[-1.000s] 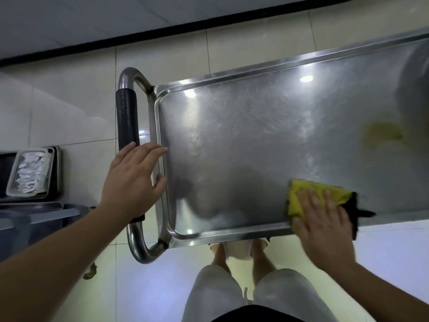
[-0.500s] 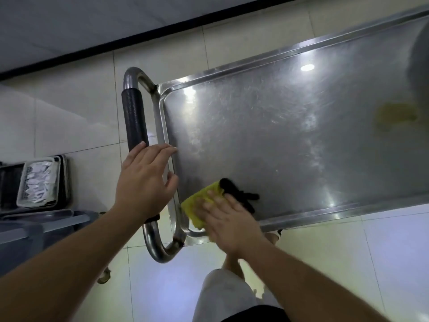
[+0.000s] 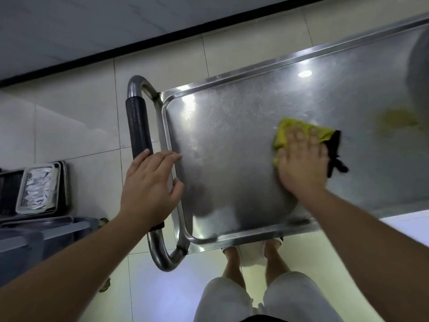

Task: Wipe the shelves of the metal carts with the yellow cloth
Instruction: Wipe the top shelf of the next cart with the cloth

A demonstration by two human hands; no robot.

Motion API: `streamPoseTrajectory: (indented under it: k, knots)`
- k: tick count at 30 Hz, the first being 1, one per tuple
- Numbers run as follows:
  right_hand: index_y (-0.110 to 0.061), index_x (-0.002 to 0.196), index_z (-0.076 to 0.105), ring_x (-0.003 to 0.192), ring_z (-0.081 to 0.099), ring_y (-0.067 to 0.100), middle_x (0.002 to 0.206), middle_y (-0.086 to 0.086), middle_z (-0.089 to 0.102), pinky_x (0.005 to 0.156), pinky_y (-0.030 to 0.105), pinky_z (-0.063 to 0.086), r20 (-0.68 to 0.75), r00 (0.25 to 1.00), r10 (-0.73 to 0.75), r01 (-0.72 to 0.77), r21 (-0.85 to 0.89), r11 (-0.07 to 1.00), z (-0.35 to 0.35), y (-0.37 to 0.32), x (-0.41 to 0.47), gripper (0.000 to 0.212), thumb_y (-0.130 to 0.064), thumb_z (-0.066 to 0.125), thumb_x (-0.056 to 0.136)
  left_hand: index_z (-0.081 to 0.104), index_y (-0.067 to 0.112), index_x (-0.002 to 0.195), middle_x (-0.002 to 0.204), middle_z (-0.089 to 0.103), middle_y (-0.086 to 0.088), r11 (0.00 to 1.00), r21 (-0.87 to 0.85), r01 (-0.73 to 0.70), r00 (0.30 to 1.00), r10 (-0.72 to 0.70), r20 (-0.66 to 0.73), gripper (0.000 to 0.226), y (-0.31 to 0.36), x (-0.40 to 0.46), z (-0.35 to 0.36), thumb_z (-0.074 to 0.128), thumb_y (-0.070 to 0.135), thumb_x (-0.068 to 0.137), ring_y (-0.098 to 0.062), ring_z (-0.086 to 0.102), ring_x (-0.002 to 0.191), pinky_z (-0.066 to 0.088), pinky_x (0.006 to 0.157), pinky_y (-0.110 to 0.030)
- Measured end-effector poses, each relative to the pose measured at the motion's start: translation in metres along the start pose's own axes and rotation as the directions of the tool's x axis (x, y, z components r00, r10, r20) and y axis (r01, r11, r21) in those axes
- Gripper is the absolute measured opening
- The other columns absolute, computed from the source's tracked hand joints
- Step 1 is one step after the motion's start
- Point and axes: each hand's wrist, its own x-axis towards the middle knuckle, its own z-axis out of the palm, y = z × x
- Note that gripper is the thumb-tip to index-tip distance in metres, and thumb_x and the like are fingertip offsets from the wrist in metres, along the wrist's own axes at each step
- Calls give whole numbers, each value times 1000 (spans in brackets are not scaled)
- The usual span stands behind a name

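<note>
The metal cart's top shelf (image 3: 232,126) fills the middle and right of the head view, shiny and scratched, with a raised rim. My right hand (image 3: 301,163) lies flat, fingers spread, pressing the yellow cloth (image 3: 299,130) onto the shelf near its middle. The cloth has a black edge and strap trailing to the right. My left hand (image 3: 148,184) rests with straight fingers over the lower end of the black-padded cart handle (image 3: 137,126), fingertips reaching the shelf's left rim. A yellowish smear (image 3: 397,119) shows on the shelf at the far right.
A white perforated basket (image 3: 37,189) of small packets sits on dark trays at the left, above a grey bin (image 3: 46,233). Tiled floor surrounds the cart. My legs and feet (image 3: 250,254) stand just below the shelf's near rim. A wall with a black baseboard runs behind.
My right hand slid the yellow cloth from the shelf's near left corner up and right to the middle. The left hand stayed on the handle.
</note>
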Motion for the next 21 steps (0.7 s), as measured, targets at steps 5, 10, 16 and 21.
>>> streamPoseTrajectory:
  k: [5,10,16,21]
  knots:
    - [-28,162,33,159,14,30,170,-3,26,124,58,19,189,854,-485,477,88,875,44,-134,-59,64,-46,36,100,60,22,138,136,63,5,1000,-21,-4,999,4,-42,49,-1,-1,0,50,35,91,-13,56,129,17,128,-36]
    - [-23,152,-27,157,-22,24,174,-2,-10,124,48,-13,357,654,-667,678,114,726,54,-201,-98,67,-41,22,110,60,24,139,138,62,5,1000,-29,-4,1000,4,-26,51,-1,-3,0,45,39,93,-12,52,133,12,128,-33]
    - [-26,154,48,151,36,29,163,0,41,119,54,29,177,817,-549,552,38,833,29,-96,-15,64,-46,37,94,60,22,138,136,63,4,999,-45,-7,1000,6,-24,49,-2,-2,0,55,30,90,-14,55,130,14,129,-35]
    - [-32,164,24,157,19,30,172,-2,21,123,55,17,3,999,47,-47,23,999,-41,49,75,69,-51,26,98,58,24,140,139,62,5,997,-74,-9,1000,8,-18,49,-3,-1,1,51,35,93,-14,54,132,13,129,-35]
